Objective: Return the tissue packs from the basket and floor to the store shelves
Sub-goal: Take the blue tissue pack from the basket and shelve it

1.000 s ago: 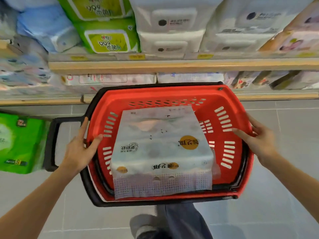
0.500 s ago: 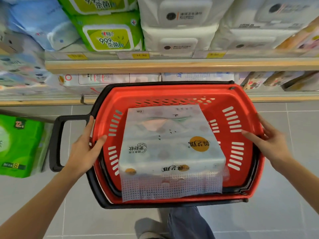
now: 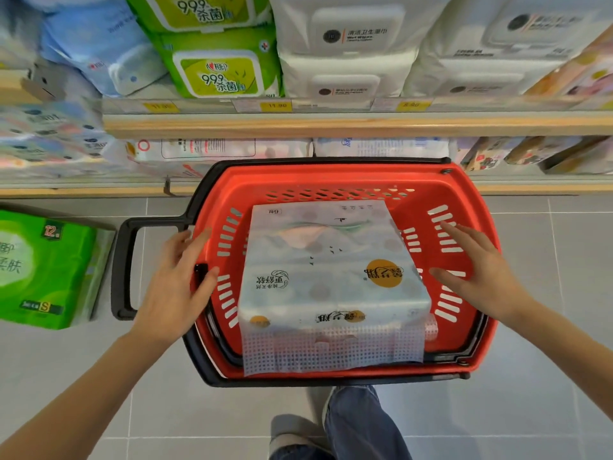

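A red shopping basket [image 3: 348, 177] with black handles sits on the grey floor in front of the shelves. Inside it lies a large pale tissue pack [image 3: 328, 280] with yellow round logos and a dotted flap at its near end. My left hand [image 3: 175, 287] hovers over the basket's left rim, fingers spread, holding nothing. My right hand [image 3: 477, 277] is inside the basket's right side, fingers apart, just right of the pack. A green tissue pack [image 3: 43, 270] lies on the floor at the left.
Wooden store shelves [image 3: 331, 126] run across the top, stocked with green wipes [image 3: 215, 71], white wipes packs [image 3: 345, 61] and blue packs [image 3: 96, 51]. A lower shelf [image 3: 215, 154] holds more tissue packs. My leg and shoe [image 3: 331, 426] stand just behind the basket.
Both hands have let go of the basket rims and moved inward toward the tissue pack. The basket has settled slightly further right in view.
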`<move>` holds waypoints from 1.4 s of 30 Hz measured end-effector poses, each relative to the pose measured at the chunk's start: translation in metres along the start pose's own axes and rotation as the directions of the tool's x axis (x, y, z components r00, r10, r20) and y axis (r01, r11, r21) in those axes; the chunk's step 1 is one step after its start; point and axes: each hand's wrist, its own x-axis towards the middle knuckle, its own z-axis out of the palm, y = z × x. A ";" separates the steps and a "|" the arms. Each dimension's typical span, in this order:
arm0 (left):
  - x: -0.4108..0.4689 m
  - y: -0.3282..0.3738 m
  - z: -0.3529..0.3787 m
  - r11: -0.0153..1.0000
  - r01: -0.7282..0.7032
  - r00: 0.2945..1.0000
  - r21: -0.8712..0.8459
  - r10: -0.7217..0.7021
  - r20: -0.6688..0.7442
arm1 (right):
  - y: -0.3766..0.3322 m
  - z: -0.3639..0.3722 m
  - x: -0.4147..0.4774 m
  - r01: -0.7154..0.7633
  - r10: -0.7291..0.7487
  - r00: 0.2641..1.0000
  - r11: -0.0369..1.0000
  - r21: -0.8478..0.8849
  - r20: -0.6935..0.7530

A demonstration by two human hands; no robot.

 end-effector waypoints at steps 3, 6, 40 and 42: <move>0.003 0.012 0.013 0.968 0.127 0.992 -0.216 -0.118 0.053 | -0.007 0.009 0.006 -0.014 0.007 0.997 0.996 0.090 0.078; 0.014 0.020 0.019 0.904 0.262 0.962 -0.338 -0.275 0.009 | -0.012 0.016 0.014 -0.191 0.135 0.974 0.925 0.328 0.184; -0.011 0.051 0.027 0.590 0.529 0.831 -0.610 -0.212 0.515 | -0.030 0.016 0.009 -0.529 0.053 0.815 0.476 0.703 0.577; -0.013 0.054 0.019 0.620 0.521 0.830 -0.587 -0.207 0.518 | -0.037 0.009 0.003 -0.519 0.055 0.820 0.488 0.701 0.569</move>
